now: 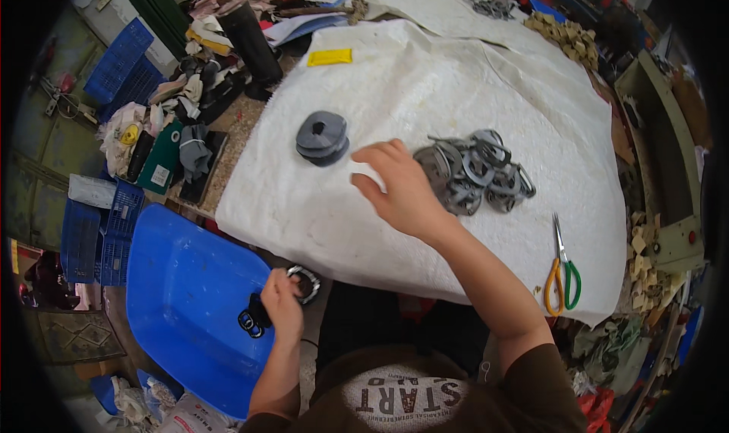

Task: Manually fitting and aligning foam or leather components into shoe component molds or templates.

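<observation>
My right hand (402,190) reaches over the white-covered table with thumb and fingers apart, holding nothing. Just left of its fingertips stands a short stack of grey flat ring-shaped pieces (322,135), not touched by it. Beside the wrist, to the right, lies a loose heap of similar grey looped pieces (478,167). My left hand (282,305) is low at the table's front edge, above the rim of a blue plastic tub (190,251). Its fingers are closed on a dark ring-shaped piece with a pale edge (307,283). Several black ring pieces (253,319) show below it, against the tub.
Scissors (562,273) with orange and green handles lie at the table's right. A yellow packet (330,57) is farther back, near a dark upright cylinder (249,45). Small tan pieces (566,39) are heaped at the far right. Blue crates (121,213) stand at left.
</observation>
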Motion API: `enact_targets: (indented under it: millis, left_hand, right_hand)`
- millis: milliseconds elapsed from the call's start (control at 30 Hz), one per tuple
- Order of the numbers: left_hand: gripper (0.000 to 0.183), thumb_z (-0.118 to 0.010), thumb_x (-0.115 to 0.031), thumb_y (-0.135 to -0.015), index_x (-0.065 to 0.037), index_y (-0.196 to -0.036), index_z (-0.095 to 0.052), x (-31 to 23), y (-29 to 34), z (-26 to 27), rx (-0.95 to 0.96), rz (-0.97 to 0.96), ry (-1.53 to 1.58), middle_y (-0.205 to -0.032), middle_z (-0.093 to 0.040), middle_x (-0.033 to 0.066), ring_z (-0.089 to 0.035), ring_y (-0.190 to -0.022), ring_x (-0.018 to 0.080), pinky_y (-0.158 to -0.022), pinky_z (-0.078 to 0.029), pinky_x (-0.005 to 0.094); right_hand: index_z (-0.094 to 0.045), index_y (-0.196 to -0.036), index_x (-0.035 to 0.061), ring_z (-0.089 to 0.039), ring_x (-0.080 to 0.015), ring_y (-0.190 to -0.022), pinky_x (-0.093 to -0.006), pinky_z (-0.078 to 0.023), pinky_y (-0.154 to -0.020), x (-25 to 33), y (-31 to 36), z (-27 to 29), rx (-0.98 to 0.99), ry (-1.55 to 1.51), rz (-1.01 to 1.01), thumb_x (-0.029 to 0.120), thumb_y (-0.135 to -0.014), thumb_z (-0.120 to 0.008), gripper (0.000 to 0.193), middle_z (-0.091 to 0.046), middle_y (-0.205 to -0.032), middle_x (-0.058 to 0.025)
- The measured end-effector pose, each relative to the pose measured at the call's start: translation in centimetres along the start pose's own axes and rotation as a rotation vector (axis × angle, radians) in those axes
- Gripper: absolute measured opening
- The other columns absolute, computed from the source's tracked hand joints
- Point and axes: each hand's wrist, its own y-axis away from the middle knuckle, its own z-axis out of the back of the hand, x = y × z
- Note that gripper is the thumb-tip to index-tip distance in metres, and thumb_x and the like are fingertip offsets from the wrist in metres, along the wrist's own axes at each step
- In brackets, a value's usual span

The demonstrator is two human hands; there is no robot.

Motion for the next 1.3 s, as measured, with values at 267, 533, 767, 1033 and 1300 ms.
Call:
enact_targets:
  millis: [267,533,767,1033,1300]
  left_hand:
    - [0.032,-0.045,-0.028,-0.093,-0.007,-0.069,-0.051,9.6,-1.2,9.3,-0.412,0.191,-0.072,-0.056,-0.041,-0.0026,-0.036,-0.045,0.005,-0.036,-0.026,0.0205]
    - [0.025,-0.046,-0.019,-0.091,0.0,-0.08,-0.058,16.1,0.1,13.4,-0.264,0.296,-0.52,-0.066,-0.058,0.0109,-0.051,-0.056,0.0198,-0.054,-0.039,0.0324]
    - [0.02,-0.052,-0.018,-0.085,-0.002,-0.095,-0.057,14.8,0.7,12.3,-0.075,0.492,-1.081,-0.094,-0.059,0.0204,-0.059,-0.083,0.0368,-0.073,-0.046,0.0449]
    - [0.014,-0.052,-0.004,-0.082,0.0,-0.094,-0.056,5.9,-3.6,9.7,-0.342,-0.034,-0.734,-0.094,-0.053,0.0157,-0.054,-0.076,0.0315,-0.07,-0.045,0.0369]
    - [0.008,-0.054,-0.001,-0.084,0.002,-0.089,-0.06,-7.1,-0.4,-5.9,0.459,-0.281,-0.056,-0.075,-0.059,0.0077,-0.053,-0.062,0.0115,-0.055,-0.043,0.0246]
  right_hand:
    - [-0.058,-0.103,0.0023,-0.049,-0.028,-0.1,-0.0373,-0.042,-0.082,-1.8,-6.6,-8.7,0.116,0.295,0.08,0.011,-0.075,-0.063,0.03,-0.059,-0.103,-0.0094]
    - [-0.057,-0.077,0.0026,-0.052,-0.0239,-0.082,-0.0334,-0.043,-0.064,-3.2,-7.8,-10.8,0.205,0.566,0.178,0.007,-0.069,-0.057,0.009,-0.054,-0.077,-0.0094]
    - [-0.058,-0.087,0.0037,-0.051,-0.0212,-0.078,-0.0318,-0.042,-0.064,-1.6,-7.6,-7.3,0.001,0.499,0.261,0.006,-0.069,-0.056,0.018,-0.051,-0.077,-0.006]
    - [-0.059,-0.093,0.0024,-0.052,-0.0223,-0.074,-0.031,-0.043,-0.061,1.3,-0.5,1.4,-0.014,0.287,0.177,-0.001,-0.065,-0.058,0.028,-0.055,-0.082,-0.0058]
    - [-0.058,-0.094,0.0041,-0.055,-0.0213,-0.077,-0.0321,-0.043,-0.061,1.7,12.9,7.8,-0.066,0.597,0.156,0.0,-0.061,-0.06,0.033,-0.058,-0.09,-0.0061]
